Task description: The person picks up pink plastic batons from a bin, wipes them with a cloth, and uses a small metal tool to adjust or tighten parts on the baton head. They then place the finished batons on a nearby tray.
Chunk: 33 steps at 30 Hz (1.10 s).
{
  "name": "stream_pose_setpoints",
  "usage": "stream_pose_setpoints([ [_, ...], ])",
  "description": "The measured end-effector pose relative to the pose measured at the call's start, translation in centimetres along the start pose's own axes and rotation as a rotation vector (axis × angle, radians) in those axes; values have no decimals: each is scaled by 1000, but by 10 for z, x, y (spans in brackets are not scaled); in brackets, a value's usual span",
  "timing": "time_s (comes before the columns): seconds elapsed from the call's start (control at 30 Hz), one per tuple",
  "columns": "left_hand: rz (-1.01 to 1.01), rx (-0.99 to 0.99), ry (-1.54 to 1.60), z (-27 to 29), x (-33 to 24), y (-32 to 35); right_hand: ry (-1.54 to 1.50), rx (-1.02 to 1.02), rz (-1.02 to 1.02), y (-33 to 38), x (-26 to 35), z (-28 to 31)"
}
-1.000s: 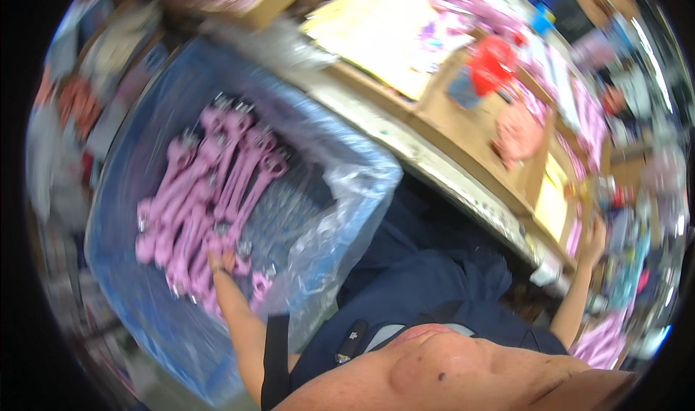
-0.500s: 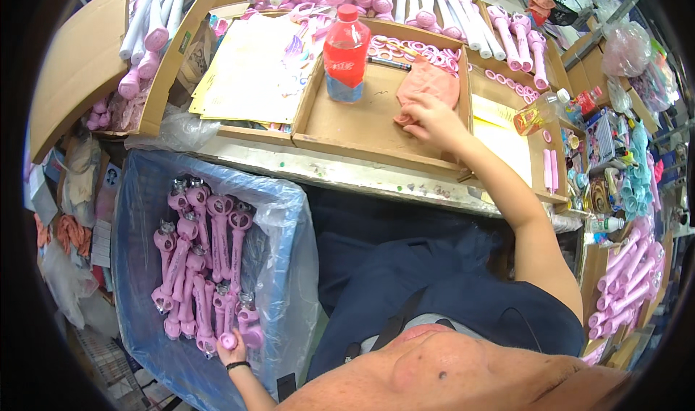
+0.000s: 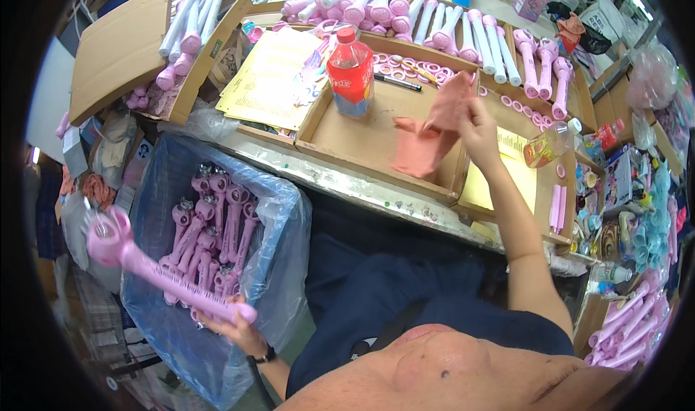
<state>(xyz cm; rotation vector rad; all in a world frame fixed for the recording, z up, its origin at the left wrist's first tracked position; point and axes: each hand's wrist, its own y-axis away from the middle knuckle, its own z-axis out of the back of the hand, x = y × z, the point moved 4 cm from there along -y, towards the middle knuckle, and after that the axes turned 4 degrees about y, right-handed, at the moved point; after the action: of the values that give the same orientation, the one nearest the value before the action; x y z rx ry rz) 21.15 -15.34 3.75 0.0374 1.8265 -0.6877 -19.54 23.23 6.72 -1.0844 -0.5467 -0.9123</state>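
My left hand (image 3: 239, 331) is closed round the handle end of a pink toy wand (image 3: 170, 277). The wand slants up to the left above a blue bin lined with clear plastic (image 3: 286, 266), its round head with a clear top beyond the bin's left side. Several similar pink wands (image 3: 235, 223) lie in the bin. Over the cardboard tray (image 3: 340, 147) on the bench, my right hand (image 3: 479, 132) grips a salmon-coloured cloth (image 3: 427, 150) by its upper right part. The cloth hangs unfolded toward the tray's bottom.
In the tray stand a red-labelled bottle (image 3: 350, 74) and a black marker (image 3: 397, 82), near many pink rings (image 3: 434, 71). Yellow papers (image 3: 264, 78) lie to its left. White-and-pink wand parts (image 3: 427, 27) line the back. A drink bottle (image 3: 550, 147) lies on the right.
My left hand has risen from the bin with a wand in it. My right hand has lifted the bunched cloth, which now hangs spread out. The view has shifted slightly.
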Motion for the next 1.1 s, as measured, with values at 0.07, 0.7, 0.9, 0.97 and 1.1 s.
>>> stream_pose_setpoints([
  [0.07, 143, 448, 78, -46, 5, -3, -630, -133, -204, 8, -20, 10],
  [0.7, 1037, 1221, 414, -231, 29, 131, 180, 108, 375, 56, 101, -38],
  [0.9, 320, 1233, -137, -233, 21, 131, -770, -9, -746, 82, 66, -60],
  [0.97, 175, 1281, -211, -239, 15, 130, -1014, 168, -554, 60, 67, -57],
  [1.1, 377, 1318, 43, -248, 14, 121, -1201, 281, -500, 55, 71, -63],
])
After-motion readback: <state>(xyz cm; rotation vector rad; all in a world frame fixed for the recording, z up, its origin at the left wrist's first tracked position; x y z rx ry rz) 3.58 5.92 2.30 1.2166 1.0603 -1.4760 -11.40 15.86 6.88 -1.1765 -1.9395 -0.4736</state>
